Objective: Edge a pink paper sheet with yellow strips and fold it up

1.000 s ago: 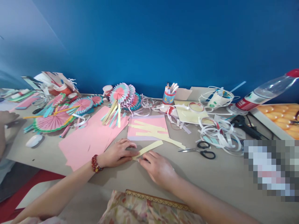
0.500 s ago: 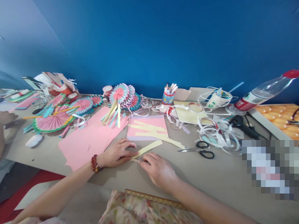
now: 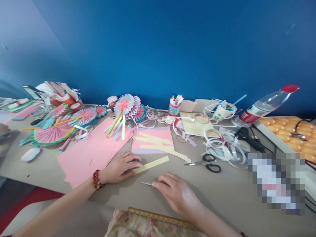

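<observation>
My left hand (image 3: 122, 168), with a beaded bracelet at the wrist, lies on the table with its fingers stretched out. Its thumb side covers the near end of a pale yellow paper strip (image 3: 153, 164), which lies flat and slants to the upper right. A thin pale stick (image 3: 146, 183) pokes out leftward from the closed fingers of my right hand (image 3: 175, 192), just above the tabletop and apart from the strip. Further yellow strips lie across a pink and lilac sheet (image 3: 138, 150) beyond my hands. Black-handled scissors (image 3: 209, 163) rest to the right.
Pink sheets (image 3: 81, 161) and folded paper fans (image 3: 54, 134) spread to the left, near a white mouse (image 3: 30, 154). At right are curled white strips (image 3: 227, 148), a glue gun (image 3: 250, 140) and a tilted bottle (image 3: 261, 108). A pen cup (image 3: 174, 109) stands by the blue wall.
My right hand has drawn back toward me and right, away from the yellow strip, and the thin stick now shows clear of it. My left hand stays at the strip's end. The view has shifted slightly.
</observation>
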Motion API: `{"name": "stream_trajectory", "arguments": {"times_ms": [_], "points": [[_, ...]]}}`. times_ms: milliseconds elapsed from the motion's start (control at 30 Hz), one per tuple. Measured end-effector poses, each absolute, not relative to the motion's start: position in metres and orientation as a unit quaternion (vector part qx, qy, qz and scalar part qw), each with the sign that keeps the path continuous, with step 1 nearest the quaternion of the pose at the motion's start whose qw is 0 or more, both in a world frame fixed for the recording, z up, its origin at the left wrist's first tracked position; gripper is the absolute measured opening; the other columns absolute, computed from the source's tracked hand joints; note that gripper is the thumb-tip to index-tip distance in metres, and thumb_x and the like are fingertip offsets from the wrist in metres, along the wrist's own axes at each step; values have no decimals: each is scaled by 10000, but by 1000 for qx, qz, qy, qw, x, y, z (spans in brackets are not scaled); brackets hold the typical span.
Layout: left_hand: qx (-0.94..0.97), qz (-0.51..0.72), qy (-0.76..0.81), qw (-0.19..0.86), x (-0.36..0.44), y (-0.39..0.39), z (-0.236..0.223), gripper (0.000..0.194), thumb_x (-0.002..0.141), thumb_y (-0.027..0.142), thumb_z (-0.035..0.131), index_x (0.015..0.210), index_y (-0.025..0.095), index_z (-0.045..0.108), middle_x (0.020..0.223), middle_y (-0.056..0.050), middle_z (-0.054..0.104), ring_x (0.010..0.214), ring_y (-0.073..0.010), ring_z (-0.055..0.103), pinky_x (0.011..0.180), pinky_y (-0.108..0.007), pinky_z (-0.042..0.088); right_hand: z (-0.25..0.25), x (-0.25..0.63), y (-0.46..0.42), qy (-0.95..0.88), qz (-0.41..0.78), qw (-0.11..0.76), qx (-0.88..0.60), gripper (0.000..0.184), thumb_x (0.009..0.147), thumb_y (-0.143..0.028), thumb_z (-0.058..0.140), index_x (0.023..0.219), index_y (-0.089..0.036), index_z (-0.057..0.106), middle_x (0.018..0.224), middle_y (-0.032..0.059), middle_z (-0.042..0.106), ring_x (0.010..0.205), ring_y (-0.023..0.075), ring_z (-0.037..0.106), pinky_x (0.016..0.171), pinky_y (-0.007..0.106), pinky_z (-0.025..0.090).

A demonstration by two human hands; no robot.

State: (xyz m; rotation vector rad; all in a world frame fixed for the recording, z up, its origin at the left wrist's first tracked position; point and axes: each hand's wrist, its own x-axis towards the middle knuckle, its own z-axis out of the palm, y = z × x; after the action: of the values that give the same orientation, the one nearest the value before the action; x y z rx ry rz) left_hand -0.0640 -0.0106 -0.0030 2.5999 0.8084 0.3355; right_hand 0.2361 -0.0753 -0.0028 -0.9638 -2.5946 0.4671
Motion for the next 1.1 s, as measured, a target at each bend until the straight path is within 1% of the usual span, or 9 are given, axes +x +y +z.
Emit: {"name": "stream_trajectory", "arguments": {"times_ms": [100,133,267,333,567,667,767,900,1100], "points": [[911,140,343,182,-55,-18,-5,499,932,537,572,1304,215,489,1268,-107,569,1187,-273,506,1025,-407,398,-2,273,-76,-874,143,215,-410,341,955,-104,394,1179,-220,624,1010,69,642,894,185,595,753,270,477],[905,140,363,171,-51,-20,-5,500,921,548,585,1282,213,497,1248,-105,573,1166,-275,515,1009,-408,405,-3,286,-76,-863,129,231,-431,343,969,-121,387,1187,-227,629,1016,73,645,891,180,609,750,263,487],[883,114,427,158,-35,-28,-2,159,972,341,558,1067,214,552,1128,-62,576,1045,-241,546,919,-376,421,-10,324,-84,-828,78,283,-479,310,985,-189,426,1192,-242,651,1024,74,661,936,180,652,783,249,527],[874,99,446,166,-29,-30,3,44,952,237,569,970,208,541,1070,-41,566,995,-226,545,883,-363,413,-16,333,-89,-812,41,308,-494,287,981,-220,450,1164,-242,670,998,70,672,912,182,669,767,249,544],[863,93,471,159,-15,-37,9,136,855,67,516,885,198,495,989,-25,551,918,-210,525,822,-345,396,-33,338,-92,-810,-25,324,-488,293,976,-232,455,1164,-242,680,963,65,692,879,181,690,739,244,567],[862,116,472,143,-10,-44,4,184,836,31,455,895,203,481,943,-27,575,872,-215,536,800,-350,406,-37,341,-89,-816,-29,325,-478,292,967,-235,469,1164,-250,683,971,65,699,870,185,697,731,245,575],[865,145,450,170,-8,-41,5,209,854,31,423,932,213,491,904,-21,609,820,-201,570,766,-326,430,-38,343,-87,-820,-21,329,-468,293,958,-223,476,1165,-255,682,960,62,703,860,184,703,724,239,580],[859,190,440,177,-8,-2,22,210,932,103,406,1012,217,563,984,-31,655,900,-189,625,802,-295,469,-38,343,-86,-819,-7,337,-464,290,957,-211,474,1156,-254,679,957,61,702,865,182,704,731,232,584],[862,162,468,105,-1,82,30,220,913,105,422,910,183,628,896,-41,682,829,-205,652,770,-305,478,-38,344,-86,-818,-22,339,-463,294,940,-180,480,1147,-253,675,948,56,704,845,175,706,723,217,582]]}}
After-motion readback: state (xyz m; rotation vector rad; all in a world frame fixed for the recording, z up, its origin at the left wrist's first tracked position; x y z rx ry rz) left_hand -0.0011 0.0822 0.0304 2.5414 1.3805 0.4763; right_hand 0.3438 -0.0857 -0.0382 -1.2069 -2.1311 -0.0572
